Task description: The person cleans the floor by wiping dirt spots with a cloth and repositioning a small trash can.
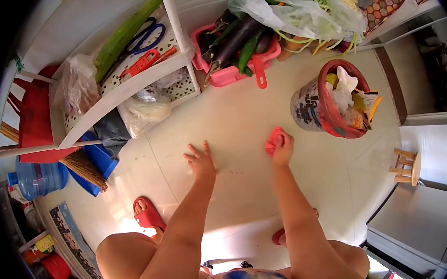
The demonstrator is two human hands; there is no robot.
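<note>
My right hand (283,149) is closed around a bunched pinkish-red cloth (272,141), low over the pale tiled floor (244,201). I cannot tell whether the cloth presses on the tiles. To its left, my left hand (201,162) is empty with fingers spread, at or just above the floor. Small dark specks (234,173) lie on the tiles between the two hands. Nearest to my right hand on the far side stands a waste bin (305,107) with a red rim, filled with wrappers and scraps.
A pink basket (229,78) of eggplants and green peppers stands ahead, beside bagged long beans (303,15). At left are a white shelf rack (125,89), a blue dustpan (87,176), a broom (81,166) and a water jug (40,177). A wooden stool (407,167) is at right.
</note>
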